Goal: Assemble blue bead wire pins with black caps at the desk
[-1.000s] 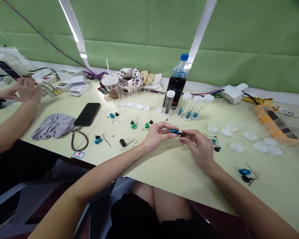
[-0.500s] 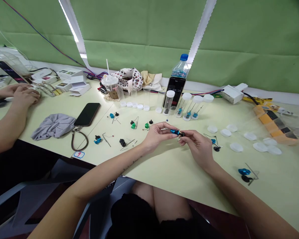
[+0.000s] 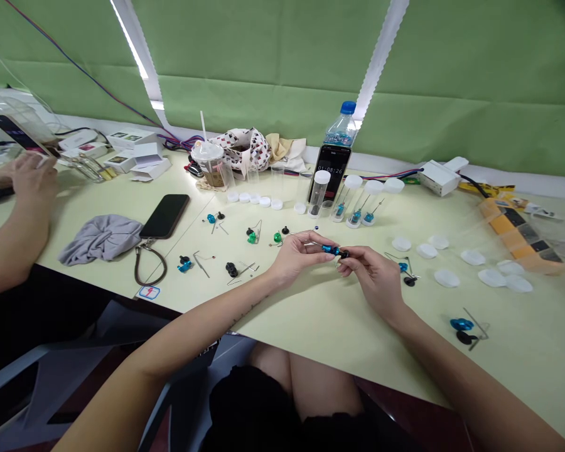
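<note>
Between my two hands is a small blue part [image 3: 329, 250] joined to a black piece [image 3: 343, 254]. The fingers of my left hand [image 3: 296, 256] pinch the blue end, and my right hand [image 3: 371, 276] grips the black end. Both hands are raised slightly over the pale table [image 3: 301, 320]. Just right of my right hand lies another blue and black part set [image 3: 408, 280] with thin metal pins. Left of my left hand are a black part [image 3: 231, 269], green parts [image 3: 252, 237] and a blue part [image 3: 184, 265], with bent metal pieces near them.
Clear tubes with white caps [image 3: 353, 182] stand behind my hands, before a phone [image 3: 328, 169] leaning on a bottle [image 3: 341, 129]. Round white discs [image 3: 447, 278] and an orange box [image 3: 518, 235] are at right. A person's hand [image 3: 32, 179], a phone [image 3: 166, 215] and grey cloth [image 3: 101, 237] are at left.
The other person's hand at the far left has moved left towards the propped phone there. My hands and the blue and black piece are nearly unchanged.
</note>
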`<act>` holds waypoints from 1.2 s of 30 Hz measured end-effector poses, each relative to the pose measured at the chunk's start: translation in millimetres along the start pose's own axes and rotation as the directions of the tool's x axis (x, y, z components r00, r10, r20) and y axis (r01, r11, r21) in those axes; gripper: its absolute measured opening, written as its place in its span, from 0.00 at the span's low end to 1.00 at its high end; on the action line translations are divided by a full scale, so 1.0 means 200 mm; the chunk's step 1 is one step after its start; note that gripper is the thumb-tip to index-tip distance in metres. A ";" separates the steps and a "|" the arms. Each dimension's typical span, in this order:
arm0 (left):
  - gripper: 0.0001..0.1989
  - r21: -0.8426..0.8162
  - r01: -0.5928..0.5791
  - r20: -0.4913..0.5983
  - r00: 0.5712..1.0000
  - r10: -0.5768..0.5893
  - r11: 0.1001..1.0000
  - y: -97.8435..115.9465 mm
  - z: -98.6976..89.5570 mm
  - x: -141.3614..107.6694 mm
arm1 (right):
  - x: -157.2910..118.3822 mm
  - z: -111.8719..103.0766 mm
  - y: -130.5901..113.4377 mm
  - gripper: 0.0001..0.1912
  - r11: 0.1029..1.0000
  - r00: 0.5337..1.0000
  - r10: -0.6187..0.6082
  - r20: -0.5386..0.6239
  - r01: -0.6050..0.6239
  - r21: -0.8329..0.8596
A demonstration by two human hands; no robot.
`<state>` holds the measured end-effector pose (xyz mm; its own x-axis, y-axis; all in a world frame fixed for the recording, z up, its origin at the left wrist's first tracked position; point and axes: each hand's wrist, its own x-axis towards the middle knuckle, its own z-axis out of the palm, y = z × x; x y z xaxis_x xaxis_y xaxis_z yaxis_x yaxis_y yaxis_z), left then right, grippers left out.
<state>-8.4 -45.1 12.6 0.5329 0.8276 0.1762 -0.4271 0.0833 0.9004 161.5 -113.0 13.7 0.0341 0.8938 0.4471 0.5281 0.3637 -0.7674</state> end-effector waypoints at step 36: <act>0.14 -0.007 -0.002 0.012 1.000 0.003 1.000 0.01 0.00 0.00 | 0.00 0.00 -0.01 0.09 1.000 1.000 -0.001 -0.008 0.001 0.019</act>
<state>-8.9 -45.6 14.1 0.5404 0.8212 0.1832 -0.4338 0.0854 0.8970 160.5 -113.8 14.4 0.0402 0.8913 0.4516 0.5116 0.3698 -0.7755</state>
